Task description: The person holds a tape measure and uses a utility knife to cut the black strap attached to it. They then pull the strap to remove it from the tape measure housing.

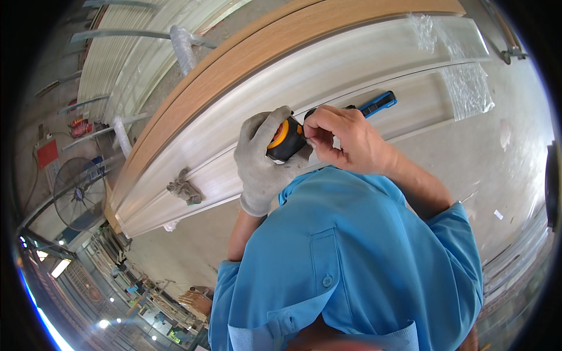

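Observation:
My left hand [257,158], in a grey work glove, is wrapped round a black and yellow tape measure [287,140] in front of my chest. The bare right hand [348,140] has its fingers curled and pinched against the right side of the case; what lies between the fingertips is hidden. Just beyond that hand, a blue and black utility knife [379,104] rests on the pale long panels [234,105]. Farther left on the same panels lies a crumpled grey glove [185,188].
Wood-coloured long boards [234,52] run along the panels' far side. Clear plastic wrap [467,90] covers the panels' right end. At the left stand a round fan [79,193] and a rack with wrapped metal arms [182,50] and stacked pale strips [117,64].

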A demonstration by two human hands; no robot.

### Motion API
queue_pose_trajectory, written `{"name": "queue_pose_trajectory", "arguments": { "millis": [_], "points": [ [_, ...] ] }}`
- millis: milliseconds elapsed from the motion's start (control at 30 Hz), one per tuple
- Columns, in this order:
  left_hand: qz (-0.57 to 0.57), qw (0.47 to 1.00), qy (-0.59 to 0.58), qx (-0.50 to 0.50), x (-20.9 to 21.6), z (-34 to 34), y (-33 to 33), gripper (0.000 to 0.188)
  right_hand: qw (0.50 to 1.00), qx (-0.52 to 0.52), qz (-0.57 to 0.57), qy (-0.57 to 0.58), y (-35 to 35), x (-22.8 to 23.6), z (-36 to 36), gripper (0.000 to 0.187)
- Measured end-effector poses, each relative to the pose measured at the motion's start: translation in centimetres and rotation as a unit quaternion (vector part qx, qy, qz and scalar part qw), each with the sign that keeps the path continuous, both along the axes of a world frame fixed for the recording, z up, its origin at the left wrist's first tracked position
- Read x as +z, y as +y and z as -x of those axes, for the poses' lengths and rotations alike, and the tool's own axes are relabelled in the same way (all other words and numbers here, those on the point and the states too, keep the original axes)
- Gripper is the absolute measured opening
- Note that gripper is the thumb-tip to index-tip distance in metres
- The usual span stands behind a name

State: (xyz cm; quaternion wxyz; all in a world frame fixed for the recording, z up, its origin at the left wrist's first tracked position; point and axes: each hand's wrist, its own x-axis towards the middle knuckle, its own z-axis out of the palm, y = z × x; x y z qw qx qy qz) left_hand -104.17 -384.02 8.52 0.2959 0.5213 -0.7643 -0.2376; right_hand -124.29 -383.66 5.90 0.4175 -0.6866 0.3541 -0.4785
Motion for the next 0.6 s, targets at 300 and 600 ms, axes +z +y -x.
{"name": "queue_pose_trajectory", "arguments": {
  "millis": [300,600],
  "points": [
    [-0.083,0.995,0.006,0.055,-2.9,-1.4,0.6,0.063,0.983,0.06,-0.167,-0.04,1.0,-2.6,1.1,0.016],
    [-0.107,0.991,-0.033,0.079,-6.5,-3.2,3.5,0.059,0.99,-0.062,-0.092,0.086,-1.3,-5.4,1.5,0.036]
  ]
}}
